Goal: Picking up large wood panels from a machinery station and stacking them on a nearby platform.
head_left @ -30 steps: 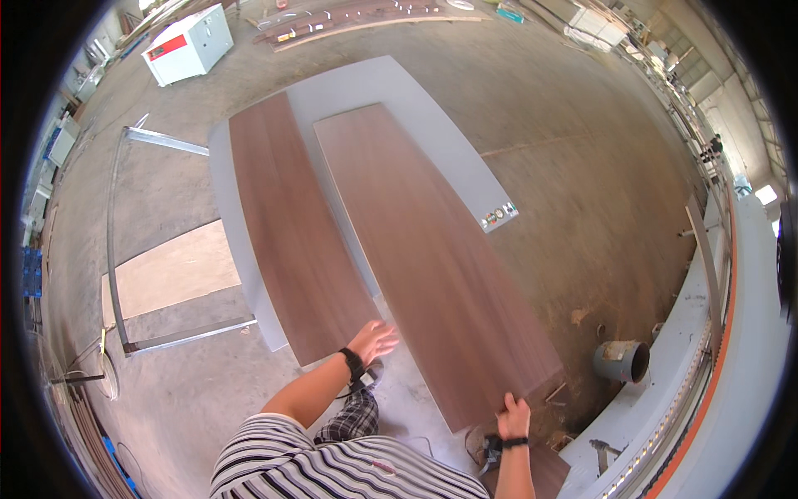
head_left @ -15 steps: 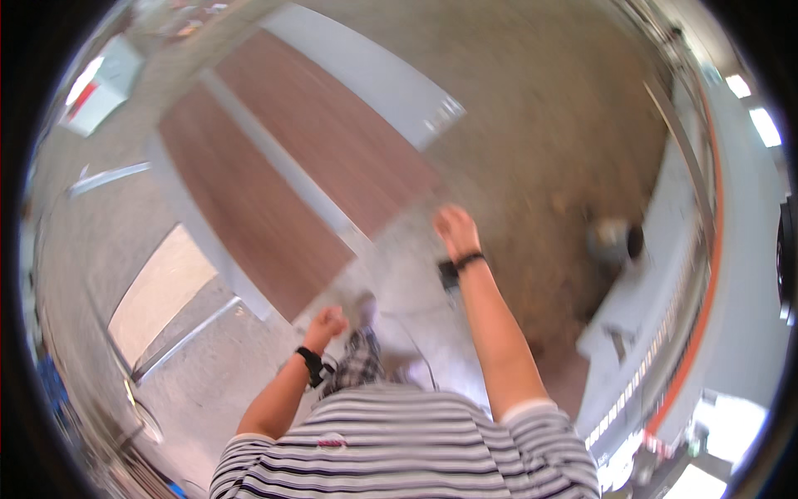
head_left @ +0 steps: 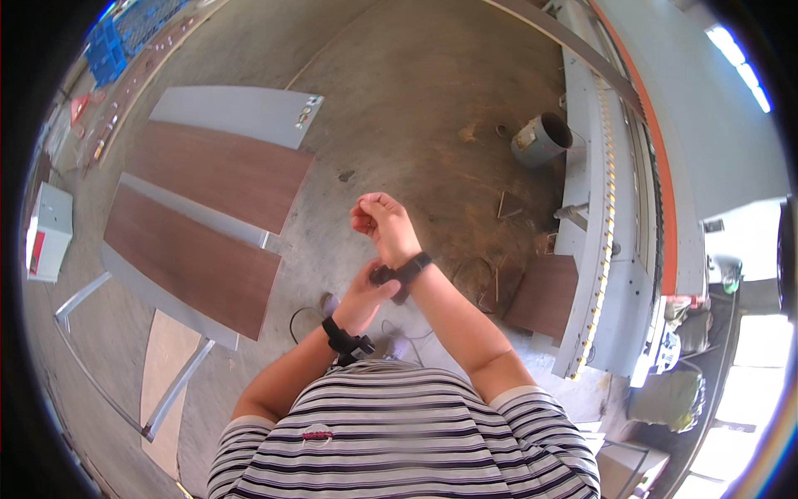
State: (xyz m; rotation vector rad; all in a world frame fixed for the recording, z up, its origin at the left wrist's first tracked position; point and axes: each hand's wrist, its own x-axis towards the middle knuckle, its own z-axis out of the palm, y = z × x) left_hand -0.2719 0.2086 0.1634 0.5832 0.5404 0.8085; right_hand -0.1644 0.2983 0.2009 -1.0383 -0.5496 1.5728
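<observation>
Half a second ago the hands were apart; now the left hand (head_left: 363, 299) has come across to the right wrist, and the panels have swung to the left of our view! The left grip is closed on a small black device (head_left: 382, 275) beside a black strap (head_left: 414, 267) at that wrist. The right hand (head_left: 386, 224) has its grip narrow, fingers curled in. Two dark brown wood-grain panels (head_left: 218, 170) lie on a large grey sheet (head_left: 241, 104), whose corner carries a strip of small printed marks (head_left: 309, 112), too tiny for us to read. We spot a reddish emblem (head_left: 317, 435) on the black-and-white striped shirt (head_left: 391, 432).
</observation>
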